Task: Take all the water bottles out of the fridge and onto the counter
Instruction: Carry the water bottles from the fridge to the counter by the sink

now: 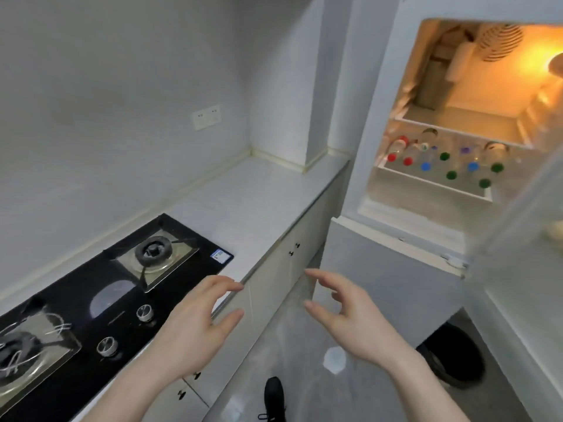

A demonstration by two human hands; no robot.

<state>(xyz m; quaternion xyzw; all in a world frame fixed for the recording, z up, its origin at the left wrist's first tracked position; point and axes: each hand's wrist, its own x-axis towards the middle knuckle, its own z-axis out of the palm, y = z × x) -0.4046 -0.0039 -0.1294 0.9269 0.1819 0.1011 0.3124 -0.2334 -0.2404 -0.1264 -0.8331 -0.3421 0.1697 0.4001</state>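
Many water bottles (438,161) stand capped on the lower shelf of the open fridge (457,117), none on the counter (259,202) yet. Left hand (195,324) and right hand (350,318) hover loosely spread, holding nothing, seemingly ready to reach.

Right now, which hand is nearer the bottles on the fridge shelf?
Right. The right hand hangs below the bottles, over the floor; the left hand is farther left, over the counter edge. Both hold nothing.
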